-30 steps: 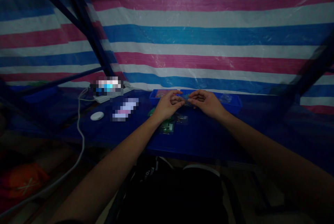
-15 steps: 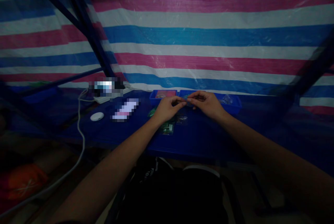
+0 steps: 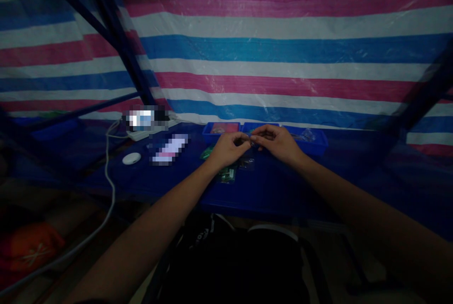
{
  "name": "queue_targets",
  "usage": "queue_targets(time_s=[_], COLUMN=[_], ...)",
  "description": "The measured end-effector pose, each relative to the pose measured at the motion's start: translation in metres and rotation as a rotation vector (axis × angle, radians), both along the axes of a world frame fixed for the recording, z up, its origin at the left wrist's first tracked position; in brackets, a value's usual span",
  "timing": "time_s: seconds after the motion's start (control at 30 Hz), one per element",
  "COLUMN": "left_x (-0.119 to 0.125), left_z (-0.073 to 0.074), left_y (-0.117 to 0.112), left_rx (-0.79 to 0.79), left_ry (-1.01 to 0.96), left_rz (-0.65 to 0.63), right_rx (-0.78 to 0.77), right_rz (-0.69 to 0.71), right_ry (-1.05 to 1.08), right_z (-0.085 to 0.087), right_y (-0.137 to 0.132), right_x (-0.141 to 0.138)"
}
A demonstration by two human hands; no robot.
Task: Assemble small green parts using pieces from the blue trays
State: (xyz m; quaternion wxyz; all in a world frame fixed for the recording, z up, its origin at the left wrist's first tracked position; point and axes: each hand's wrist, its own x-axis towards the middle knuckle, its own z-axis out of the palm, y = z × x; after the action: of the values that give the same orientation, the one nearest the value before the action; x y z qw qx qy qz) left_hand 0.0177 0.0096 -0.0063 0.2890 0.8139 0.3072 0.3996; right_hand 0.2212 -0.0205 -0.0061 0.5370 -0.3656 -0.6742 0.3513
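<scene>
- Striped tarpaulin in pink, white and blue hangs behind a dim blue table, so every small thing is hard to read.
- Both hands meet just in front of the blue trays at the back of the table.
- Her or his left hand is curled, fingertips pinched on a tiny piece; the right hand pinches the same piece from the other side. I cannot tell what the piece is, only that it sits between the two sets of fingertips, lifted off the table.
- Small clear bags with green parts lie under the left wrist, touching or nearly so.
- Off to the left sit a white round object and a power strip with a white cable trailing off the edge.
- My worry: in this gloom a slipped pinch could drop the piece onto the dark table or into the lap, where it would be hard to find.
- A shifting left wrist could also brush the bags off the near edge.
</scene>
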Motion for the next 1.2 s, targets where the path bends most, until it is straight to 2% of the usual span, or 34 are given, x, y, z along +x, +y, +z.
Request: queue_targets(time_s=[0.13,0.37,0.53,0.67,0.9,1.2], left_x=[0.0,0.0001,0.0,-0.001,-0.0014,-0.0012], left_z=[0.0007,0.0024,0.0011,-0.0002,-0.0011,-0.0004], left_y=[0.0017,0.0014,0.0011,0.0047,0.0036,0.0034], left_rx=[0.04,0.04,0.05,0.053,0.02,-0.002], left_ry=[-0.056,-0.064,-0.013,-0.031,0.012,-0.034], left_rz=[0.046,0.011,-0.003,0.02,-0.007,-0.003], right_rx=[-0.022,0.04,0.1,0.104,0.014,-0.069], right_rz=[0.007,-0.069,-0.124,-0.126,-0.081,-0.003], right_ry=[-0.03,0.004,-0.124,-0.129,0.042,0.037], right_z=[-0.0003,0.0021,0.0051,0.0041,0.0026,0.0011], right_y=[-0.0012,-0.0022,-0.0035,-0.0011,-0.0002,0.0005], right_x=[-0.0003,-0.0006,0.0016,0.0057,0.0068,0.0046])
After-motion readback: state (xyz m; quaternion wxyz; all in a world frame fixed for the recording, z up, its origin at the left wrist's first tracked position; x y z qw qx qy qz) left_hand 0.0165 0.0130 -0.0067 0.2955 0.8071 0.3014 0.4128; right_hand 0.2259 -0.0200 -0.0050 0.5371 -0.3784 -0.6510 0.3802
